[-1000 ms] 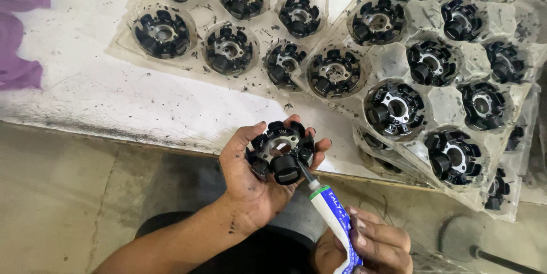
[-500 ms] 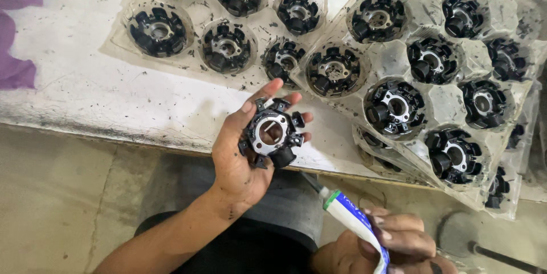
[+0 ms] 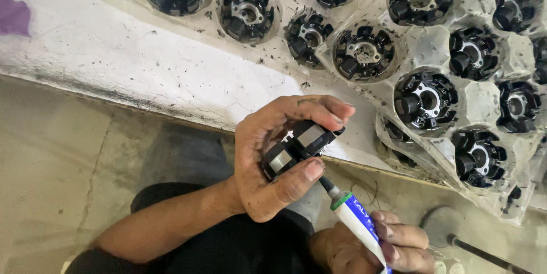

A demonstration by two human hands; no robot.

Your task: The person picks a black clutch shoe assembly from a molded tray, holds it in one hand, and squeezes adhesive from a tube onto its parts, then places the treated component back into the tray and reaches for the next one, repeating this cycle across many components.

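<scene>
A single camera on the person's head looks steeply down, close over the left hand [image 3: 279, 157] and right hand [image 3: 382, 248] held low in the frame. The white table [image 3: 142, 57] edge runs across above them, and trays of black round parts [image 3: 473, 97] fill the top right.

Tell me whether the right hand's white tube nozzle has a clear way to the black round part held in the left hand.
Probably yes: the nozzle sits just under the left thumb, nothing between it and the part.
</scene>
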